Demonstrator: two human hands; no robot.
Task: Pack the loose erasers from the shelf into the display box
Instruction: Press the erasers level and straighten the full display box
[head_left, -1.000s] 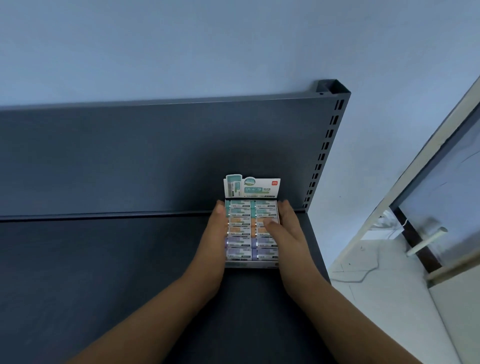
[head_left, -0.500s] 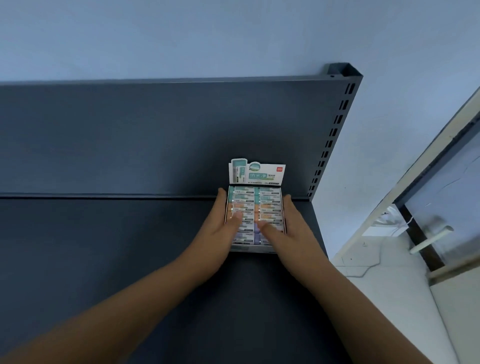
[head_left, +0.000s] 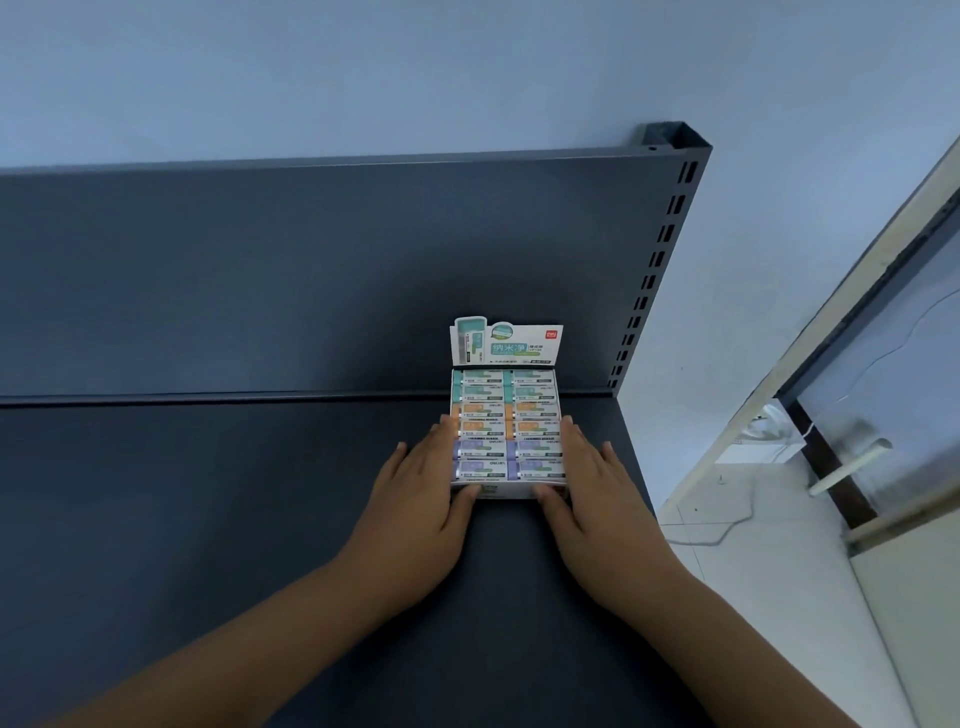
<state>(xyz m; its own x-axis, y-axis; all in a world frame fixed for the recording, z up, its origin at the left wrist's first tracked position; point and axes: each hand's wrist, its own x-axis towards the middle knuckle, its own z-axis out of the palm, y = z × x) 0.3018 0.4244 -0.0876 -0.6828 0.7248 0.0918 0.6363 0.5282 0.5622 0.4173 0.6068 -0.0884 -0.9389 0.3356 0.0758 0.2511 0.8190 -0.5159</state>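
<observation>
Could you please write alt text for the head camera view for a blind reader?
Two bare hands, the left hand and the right hand, flank a white cardboard display box filled with two columns of green, orange and purple wrapped erasers, on a dark grey metal shelf.

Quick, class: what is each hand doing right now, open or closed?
Left hand: open, straight fingers against the box on its left side.
Right hand: open, straight fingers against its right side.
</observation>
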